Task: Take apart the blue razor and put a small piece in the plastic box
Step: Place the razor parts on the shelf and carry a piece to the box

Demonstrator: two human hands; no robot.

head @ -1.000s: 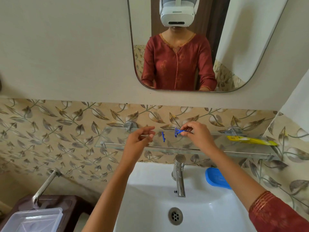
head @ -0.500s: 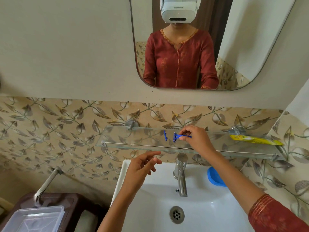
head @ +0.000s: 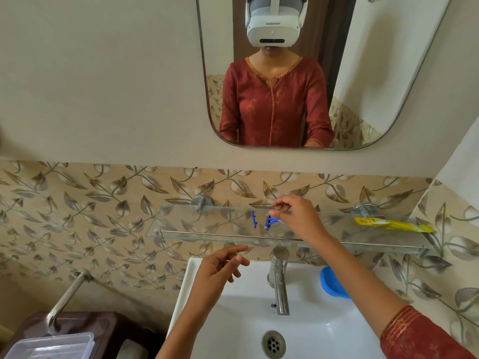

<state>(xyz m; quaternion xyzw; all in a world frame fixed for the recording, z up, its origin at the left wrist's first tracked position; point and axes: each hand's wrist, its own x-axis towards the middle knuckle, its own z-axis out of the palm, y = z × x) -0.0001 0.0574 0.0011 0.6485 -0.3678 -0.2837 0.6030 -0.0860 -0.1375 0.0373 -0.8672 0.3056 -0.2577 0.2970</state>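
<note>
Where leaf-patterned tiles meet a plain wall, one glass shelf (head: pixel 207 229) hangs above one white sink (head: pixel 220 320). Two blue razor pieces (head: pixel 269 222) lie on it; the right hand (head: pixel 298 216) pinches something small above them. The left hand (head: pixel 220 268) hovers loosely open, empty. One plastic box (head: pixel 49 345) sits bottom left.
</note>
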